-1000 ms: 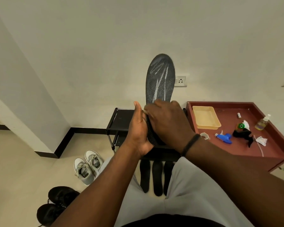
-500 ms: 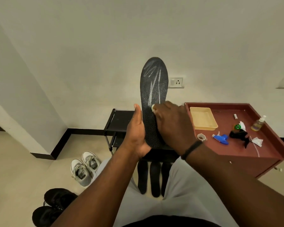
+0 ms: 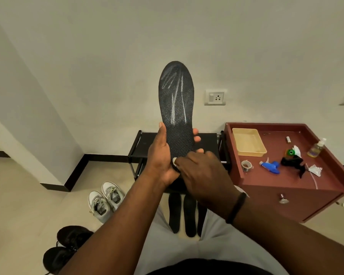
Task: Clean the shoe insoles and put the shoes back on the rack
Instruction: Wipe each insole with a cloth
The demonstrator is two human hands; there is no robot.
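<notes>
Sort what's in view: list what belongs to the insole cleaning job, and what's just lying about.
Job: insole gripped by left hand; right hand pinching a white wipe; three insoles on the floor; grey sneakers; black shoes; rack.
Lying about: yellow tray; tape roll; bottle; wall socket.

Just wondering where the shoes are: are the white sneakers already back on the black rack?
No: the white sneakers stand on the floor, left of the black rack, beside the black shoes.
</notes>
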